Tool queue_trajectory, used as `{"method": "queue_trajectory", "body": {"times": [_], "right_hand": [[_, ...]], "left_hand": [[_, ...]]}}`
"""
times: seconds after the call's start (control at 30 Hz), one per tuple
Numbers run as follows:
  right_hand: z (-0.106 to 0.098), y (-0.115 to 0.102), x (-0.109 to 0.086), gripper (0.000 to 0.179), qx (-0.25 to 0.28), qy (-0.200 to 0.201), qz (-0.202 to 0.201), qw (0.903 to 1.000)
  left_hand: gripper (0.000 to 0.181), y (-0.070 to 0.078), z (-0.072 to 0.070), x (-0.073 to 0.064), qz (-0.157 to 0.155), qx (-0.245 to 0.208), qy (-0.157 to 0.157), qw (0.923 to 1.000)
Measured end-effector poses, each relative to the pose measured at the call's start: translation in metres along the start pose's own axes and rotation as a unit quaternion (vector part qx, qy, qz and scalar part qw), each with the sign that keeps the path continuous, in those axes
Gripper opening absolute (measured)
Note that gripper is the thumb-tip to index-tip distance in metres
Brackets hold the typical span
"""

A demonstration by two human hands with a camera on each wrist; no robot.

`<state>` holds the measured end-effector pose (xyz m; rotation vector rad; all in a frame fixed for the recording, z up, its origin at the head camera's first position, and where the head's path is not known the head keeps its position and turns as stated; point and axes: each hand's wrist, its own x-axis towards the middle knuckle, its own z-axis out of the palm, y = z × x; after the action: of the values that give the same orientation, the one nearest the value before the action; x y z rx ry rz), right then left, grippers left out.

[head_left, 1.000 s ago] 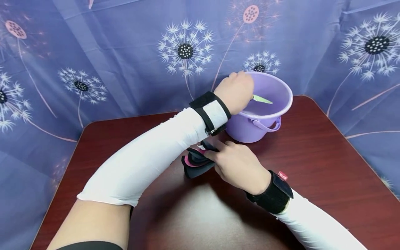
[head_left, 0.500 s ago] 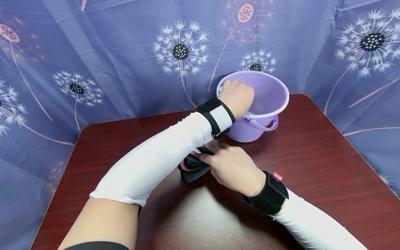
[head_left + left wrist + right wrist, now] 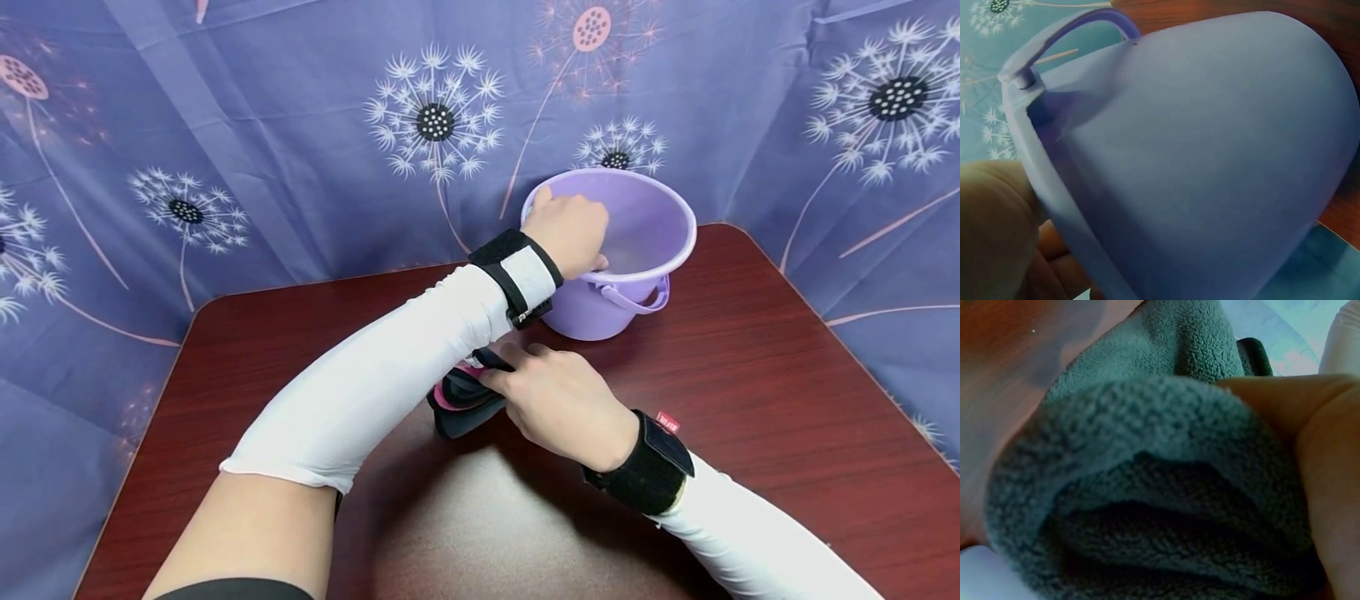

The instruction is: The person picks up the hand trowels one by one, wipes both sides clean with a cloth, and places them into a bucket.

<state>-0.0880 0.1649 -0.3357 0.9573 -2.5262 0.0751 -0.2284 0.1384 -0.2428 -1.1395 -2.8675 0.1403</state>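
A purple bucket stands upright on the table. My left hand reaches over its near-left rim, fingers bent down inside and mostly hidden. In the left wrist view, that hand shows beyond the bucket's rim; I cannot tell whether it holds anything. Below the left forearm, my right hand pinches a dark, fleecy fabric piece with pink layers and a white tag. The right wrist view shows the fabric's thick, rounded opening with the thumb side of the hand against it.
The reddish-brown wooden table extends to both sides. Close behind it hangs a blue curtain with dandelion prints. The bucket's handle hangs down at its front right. My left forearm crosses over the fabric piece.
A second ago a pale green blade stuck out from my left hand over the bucket; it is out of sight now. The left hand has sunk a little lower into the bucket. My right hand keeps its grip.
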Motion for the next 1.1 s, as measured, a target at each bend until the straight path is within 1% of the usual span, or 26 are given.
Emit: {"method": "queue_trajectory", "body": {"times": [0.13, 0.23, 0.43, 0.53, 0.67, 0.8, 0.97, 1.1], "right_hand": [[0.000, -0.001, 0.002, 0.031, -0.002, -0.008, -0.001, 1.0000], [0.000, -0.001, 0.003, 0.031, 0.001, -0.012, 0.000, 0.9999], [-0.001, 0.001, 0.005, 0.037, 0.011, -0.016, -0.001, 0.9998], [-0.001, 0.001, 0.006, 0.037, 0.011, -0.020, 0.002, 0.9997], [-0.003, 0.003, 0.006, 0.033, 0.015, -0.025, 0.009, 0.9995], [-0.004, 0.005, 0.007, 0.030, 0.021, -0.026, 0.016, 0.9993], [-0.004, 0.006, 0.008, 0.030, 0.026, -0.024, 0.019, 0.9992], [-0.004, 0.009, 0.009, 0.031, 0.032, -0.028, 0.024, 0.9988]], "left_hand": [[0.032, -0.005, -0.002, -0.004, 0.002, -0.010, 0.009, 0.9999], [0.032, -0.010, -0.009, -0.009, 0.001, -0.022, 0.021, 0.9995], [0.032, -0.020, -0.025, -0.028, 0.002, -0.060, 0.052, 0.9968], [0.032, -0.027, -0.030, -0.038, 0.000, -0.077, 0.064, 0.9950], [0.034, -0.039, -0.030, -0.054, -0.005, -0.091, 0.085, 0.9922], [0.033, -0.052, -0.027, -0.072, -0.012, -0.107, 0.112, 0.9878], [0.034, -0.069, -0.023, -0.098, -0.033, -0.138, 0.136, 0.9804], [0.038, -0.079, -0.021, -0.119, -0.046, -0.146, 0.151, 0.9766]]}}
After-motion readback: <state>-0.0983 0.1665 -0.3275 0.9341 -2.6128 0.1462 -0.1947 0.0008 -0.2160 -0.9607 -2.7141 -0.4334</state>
